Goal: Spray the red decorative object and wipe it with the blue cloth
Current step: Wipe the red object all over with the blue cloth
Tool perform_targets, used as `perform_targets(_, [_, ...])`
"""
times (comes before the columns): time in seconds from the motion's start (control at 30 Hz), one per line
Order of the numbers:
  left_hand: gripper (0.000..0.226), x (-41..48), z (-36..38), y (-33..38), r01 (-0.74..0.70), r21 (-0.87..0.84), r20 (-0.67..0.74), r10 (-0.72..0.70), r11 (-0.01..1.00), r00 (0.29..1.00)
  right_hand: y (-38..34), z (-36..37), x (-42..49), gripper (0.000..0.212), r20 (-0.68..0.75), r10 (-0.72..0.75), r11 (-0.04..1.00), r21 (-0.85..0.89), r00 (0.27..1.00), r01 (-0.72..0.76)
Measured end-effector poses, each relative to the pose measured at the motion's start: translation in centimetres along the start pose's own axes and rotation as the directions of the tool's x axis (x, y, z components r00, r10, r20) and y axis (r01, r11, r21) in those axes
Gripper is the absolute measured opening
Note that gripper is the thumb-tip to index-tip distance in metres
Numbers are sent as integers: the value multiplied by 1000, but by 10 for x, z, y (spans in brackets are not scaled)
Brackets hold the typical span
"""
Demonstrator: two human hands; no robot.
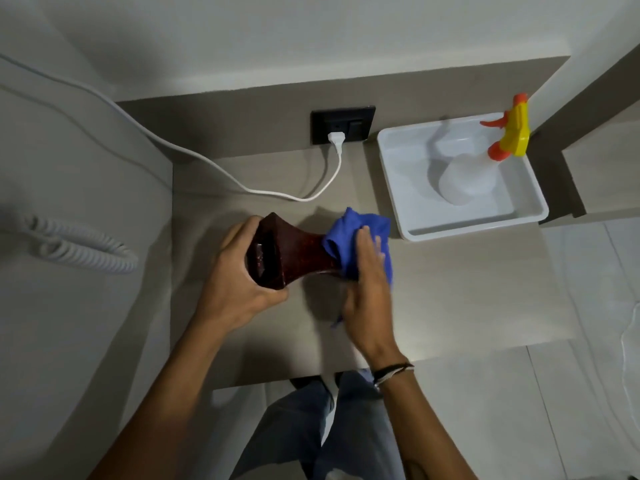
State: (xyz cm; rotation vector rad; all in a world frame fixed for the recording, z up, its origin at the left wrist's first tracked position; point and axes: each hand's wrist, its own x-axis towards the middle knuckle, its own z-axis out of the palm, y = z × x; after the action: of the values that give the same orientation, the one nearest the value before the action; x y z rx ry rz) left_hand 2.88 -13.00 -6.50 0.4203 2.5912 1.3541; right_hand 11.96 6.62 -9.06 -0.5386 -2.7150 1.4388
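A dark red decorative object (294, 251) with a flared square end lies tilted on its side above the small wooden table (450, 299). My left hand (239, 278) grips its wide end. My right hand (367, 282) presses a blue cloth (349, 233) around the object's narrow far part, which the cloth hides. A clear spray bottle (467, 178) with a yellow and orange trigger head lies in a white tray (391, 174) at the back right, away from both hands.
A white cable (332, 174) is plugged into a black wall outlet (343, 124) and runs left across the table's back. A coiled white cord (79, 247) rests on the surface to the left. Tiled floor lies to the right.
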Motion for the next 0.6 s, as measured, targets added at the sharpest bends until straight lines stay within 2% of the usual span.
perform_targets(0.1, [90, 6, 2, 4, 3, -40, -23, -4, 999, 1000, -48, 30, -10, 55, 158, -205, 971, 156, 966, 180])
perform_targets(0.17, [95, 7, -1, 5, 21, -25, -44, -22, 999, 999, -44, 30, -9, 75, 173, -303, 949, 142, 937, 281])
perform_targets(0.23, [99, 3, -4, 6, 36, 26, -50, -34, 999, 998, -11, 11, 6, 90, 124, -249, 967, -17, 961, 253])
perform_targets(0.3, [99, 0, -4, 12, 44, 43, -51, -42, 998, 998, 6, -7, 13, 84, 102, -73, 993, -85, 992, 82])
perform_targets(0.33, [101, 2, -4, 15, 47, 52, -43, -45, 997, 998, -2, -8, 11, 77, 105, -21, 999, -33, 994, 24])
perform_targets(0.4, [109, 7, -4, 17, 60, 87, -32, -57, 994, 998, -38, 10, 5, 63, 88, -107, 990, 99, 990, 98])
perform_targets(0.47, [108, 8, -8, 16, 67, 63, -25, -66, 996, 998, -59, 34, -13, 74, 106, -295, 951, 129, 950, 281])
perform_targets(0.53, [109, 4, -12, 13, 75, 54, -22, -74, 996, 997, -45, 32, -13, 92, 154, -417, 908, 102, 896, 406])
perform_targets(0.6, [113, -1, -13, 9, 93, 90, -11, -92, 992, 996, -14, 14, -3, 94, 184, -334, 941, 3, 924, 340])
